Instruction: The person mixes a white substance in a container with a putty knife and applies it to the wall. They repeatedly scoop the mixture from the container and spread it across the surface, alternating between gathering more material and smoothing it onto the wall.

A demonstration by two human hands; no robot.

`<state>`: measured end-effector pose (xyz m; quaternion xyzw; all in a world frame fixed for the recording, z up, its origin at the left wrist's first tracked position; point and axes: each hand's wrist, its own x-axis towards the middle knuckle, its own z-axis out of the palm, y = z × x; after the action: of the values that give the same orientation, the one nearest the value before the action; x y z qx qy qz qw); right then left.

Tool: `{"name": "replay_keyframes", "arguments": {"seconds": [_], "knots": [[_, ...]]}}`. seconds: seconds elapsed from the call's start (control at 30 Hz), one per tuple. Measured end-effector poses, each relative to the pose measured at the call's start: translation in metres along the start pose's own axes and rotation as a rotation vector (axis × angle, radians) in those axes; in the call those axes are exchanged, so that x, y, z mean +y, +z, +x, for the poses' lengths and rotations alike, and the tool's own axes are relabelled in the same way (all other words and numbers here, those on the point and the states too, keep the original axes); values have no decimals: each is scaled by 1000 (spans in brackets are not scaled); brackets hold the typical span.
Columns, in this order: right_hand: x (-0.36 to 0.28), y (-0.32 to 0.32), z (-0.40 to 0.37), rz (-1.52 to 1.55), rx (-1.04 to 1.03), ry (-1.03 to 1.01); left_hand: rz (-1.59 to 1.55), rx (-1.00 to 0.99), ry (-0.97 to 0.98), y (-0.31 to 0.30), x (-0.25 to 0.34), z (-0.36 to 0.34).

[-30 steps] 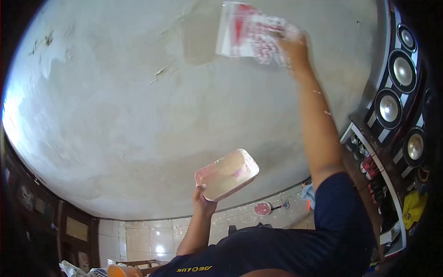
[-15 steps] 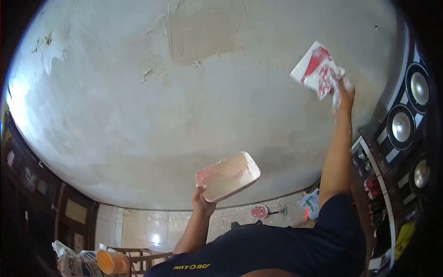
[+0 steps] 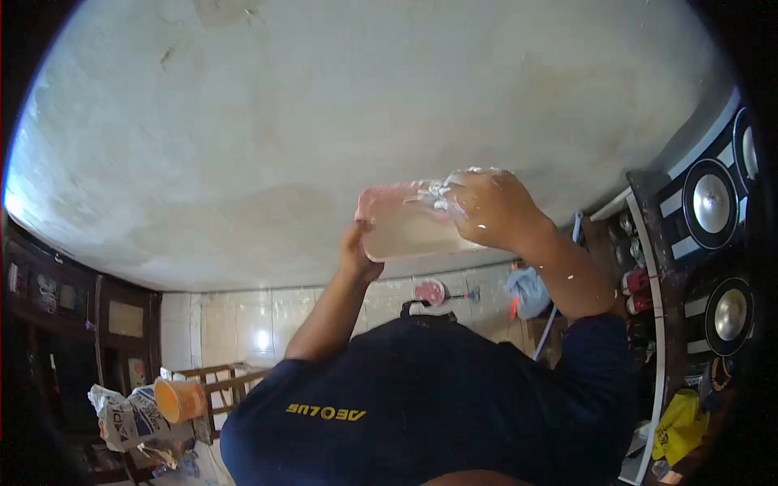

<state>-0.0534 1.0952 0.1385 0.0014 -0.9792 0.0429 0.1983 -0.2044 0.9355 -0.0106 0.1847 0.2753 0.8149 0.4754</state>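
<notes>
My left hand (image 3: 361,255) grips the left end of a shallow rectangular tray (image 3: 409,235), which is pinkish and whitish inside. Over the tray's right part is my right hand (image 3: 496,206), its fingers closed and smeared with white paste. The flat putty spreader it holds is mostly hidden behind the fingers; only paste-covered bits (image 3: 438,194) show near the fingertips. Ahead of both hands stands a grey plastered wall (image 3: 292,121) with uneven damp-looking patches.
On the tiled floor is a round tub (image 3: 429,292) of pink stuff with a handled tool beside it. An orange bucket (image 3: 180,399) and a printed sack (image 3: 126,413) are at lower left. Speakers (image 3: 711,202) and a shoe rack (image 3: 640,283) line the right side.
My right hand has come down from the wall to the tray, bringing the spreader. The tray, in my left hand, is higher in view. The camera view has tilted downward.
</notes>
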Motion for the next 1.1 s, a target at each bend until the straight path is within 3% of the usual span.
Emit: {"name": "replay_keyframes", "arguments": {"seconds": [0.03, 0.17, 0.3, 0.43, 0.5, 0.63, 0.83, 0.9, 0.93, 0.97, 1.03, 1.1], "knots": [[0, 3, -5, -55, -74, 13, 52, -47, 11, 9, -4, 1], [12, 21, -31, 91, -48, 16, 100, -99, -61, 19, -36, 13], [16, 16, -47, 176, -210, 46, -25, 71, -150, 40, -50, 11], [42, 10, -64, 417, -263, 166, 61, -30, -210, 29, -70, 20], [55, 13, -68, 652, -291, 376, 61, 1, -231, 29, -73, 18], [73, 18, -75, 841, -255, 498, 100, 67, -250, 48, -71, 19], [97, 25, -91, 1112, 64, 579, 175, 70, -172, 53, -63, 22], [100, 23, -90, 1340, 351, 624, 116, 50, -173, 47, -59, 24], [100, 17, -88, 1392, 287, 700, 123, 72, -171, 49, -54, 23], [101, 18, -88, 1389, 291, 682, 132, 94, -166, 51, -50, 23], [96, 20, -81, 1375, 500, 477, 153, 108, -107, 53, -42, 28], [93, 17, -81, 1368, 491, 457, 137, 151, -109, 54, -31, 24]]}}
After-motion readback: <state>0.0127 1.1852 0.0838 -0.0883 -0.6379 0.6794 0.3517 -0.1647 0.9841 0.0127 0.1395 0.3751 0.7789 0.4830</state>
